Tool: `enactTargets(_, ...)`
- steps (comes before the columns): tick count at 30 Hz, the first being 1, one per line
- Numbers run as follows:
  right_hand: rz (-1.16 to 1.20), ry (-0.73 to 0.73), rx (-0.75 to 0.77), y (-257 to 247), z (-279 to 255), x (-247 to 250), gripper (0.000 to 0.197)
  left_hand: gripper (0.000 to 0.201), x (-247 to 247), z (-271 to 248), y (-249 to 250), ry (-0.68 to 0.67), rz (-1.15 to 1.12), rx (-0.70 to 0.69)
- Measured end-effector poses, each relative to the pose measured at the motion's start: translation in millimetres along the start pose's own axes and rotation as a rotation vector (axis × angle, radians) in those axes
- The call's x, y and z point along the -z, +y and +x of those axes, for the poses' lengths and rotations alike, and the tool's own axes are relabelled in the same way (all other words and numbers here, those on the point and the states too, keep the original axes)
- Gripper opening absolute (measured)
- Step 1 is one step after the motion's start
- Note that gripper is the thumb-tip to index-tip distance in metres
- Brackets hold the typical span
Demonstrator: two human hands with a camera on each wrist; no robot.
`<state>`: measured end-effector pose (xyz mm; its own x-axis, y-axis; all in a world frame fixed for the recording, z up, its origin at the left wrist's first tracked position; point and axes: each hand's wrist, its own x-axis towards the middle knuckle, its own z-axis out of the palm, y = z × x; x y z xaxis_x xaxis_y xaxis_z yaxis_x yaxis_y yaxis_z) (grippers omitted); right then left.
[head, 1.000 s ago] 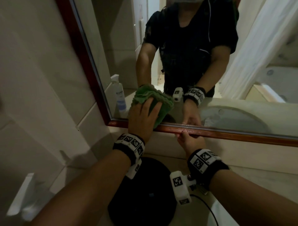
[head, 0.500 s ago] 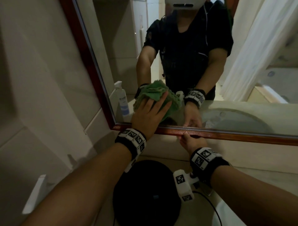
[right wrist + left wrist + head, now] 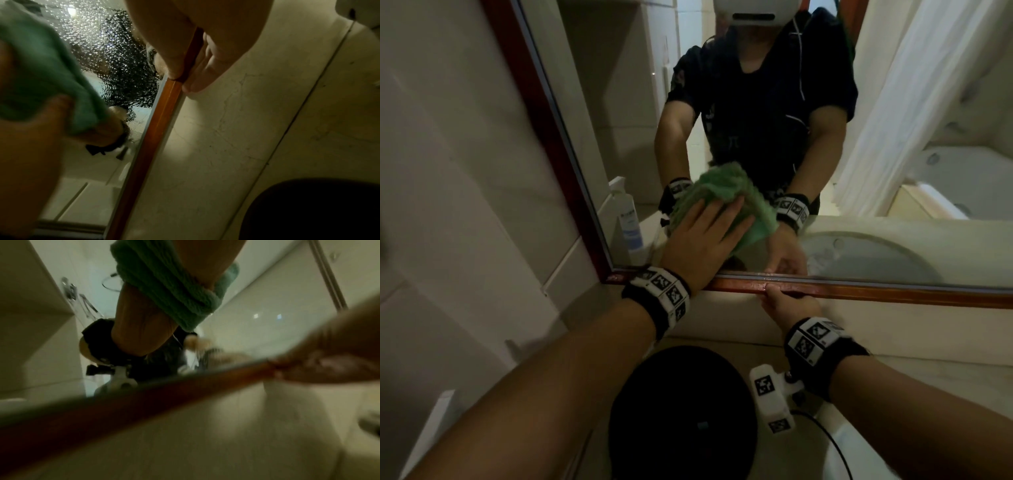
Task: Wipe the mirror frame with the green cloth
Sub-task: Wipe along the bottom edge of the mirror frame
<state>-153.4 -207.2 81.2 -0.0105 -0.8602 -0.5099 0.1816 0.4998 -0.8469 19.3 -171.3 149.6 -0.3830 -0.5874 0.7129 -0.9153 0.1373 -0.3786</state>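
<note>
The green cloth (image 3: 726, 195) lies bunched on the mirror glass, a little above the bottom rail of the red-brown mirror frame (image 3: 893, 291). My left hand (image 3: 719, 219) presses it flat against the glass with straight fingers. In the left wrist view the cloth (image 3: 164, 288) and palm show as a reflection above the frame (image 3: 144, 402). My right hand (image 3: 784, 301) pinches the bottom rail, thumb on its front and fingers under its edge. The right wrist view shows that grip (image 3: 182, 81) on the frame (image 3: 160, 121), with the cloth (image 3: 47, 73) at the left.
A white pump bottle (image 3: 630, 226) shows reflected at the mirror's lower left corner. A round black object (image 3: 681, 411) sits below my wrists, with a cable and a white basin edge (image 3: 835, 455) to its right. Water droplets (image 3: 115, 48) cover the glass. Tiled wall fills the left.
My left hand has slid the cloth up the glass, away from the bottom rail. The right hand has stayed on the rail. The head view has tilted upward.
</note>
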Motion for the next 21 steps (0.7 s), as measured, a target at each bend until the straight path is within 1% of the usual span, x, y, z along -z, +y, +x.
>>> enactTargets(3, -0.009, -0.030, 0.018, -1, -2, 1, 0.016, 0.036, -16, -42, 5, -0.126, 0.017, -0.066)
enactTargets(4, 0.013, -0.033, 0.022, -1, -3, 1, 0.016, 0.035, -15, -46, 4, -0.138, 0.024, -0.083)
enactTargets(6, -0.024, -0.024, 0.047, 0, -5, 0, 0.017, 0.036, -6, -34, -7, -0.123, 0.047, -0.105)
enactTargets(8, -0.033, -0.028, 0.070, 0, -6, -1, 0.014, 0.045, 16, -4, -24, -0.081, 0.091, -0.039)
enactTargets(10, -0.001, -0.032, 0.085, -1, -8, -2, 0.011, 0.061, 37, 25, -46, -0.028, 0.118, 0.073)
enactTargets(11, 0.014, -0.042, 0.082, -1, -8, -2, 0.014, 0.067, 45, 35, -56, -0.002, 0.120, 0.114)
enactTargets(13, 0.009, -0.048, 0.099, -2, -7, 0, 0.015, 0.072, 50, 38, -62, 0.012, 0.143, 0.142)
enactTargets(16, -0.046, -0.029, 0.106, 1, -6, 1, 0.014, 0.073, 31, 5, -50, -0.077, 0.165, 0.150)
enactTargets(18, -0.084, -0.021, 0.095, 1, -7, 1, 0.021, 0.063, 11, -34, -35, -0.144, 0.168, 0.123)
enactTargets(20, -0.100, -0.016, 0.076, -1, -10, -1, 0.020, 0.054, 0, -66, -23, -0.205, 0.154, 0.100)
enactTargets(21, -0.119, -0.008, 0.081, -3, -11, -2, 0.017, 0.052, -1, -73, -23, -0.225, 0.138, 0.088)
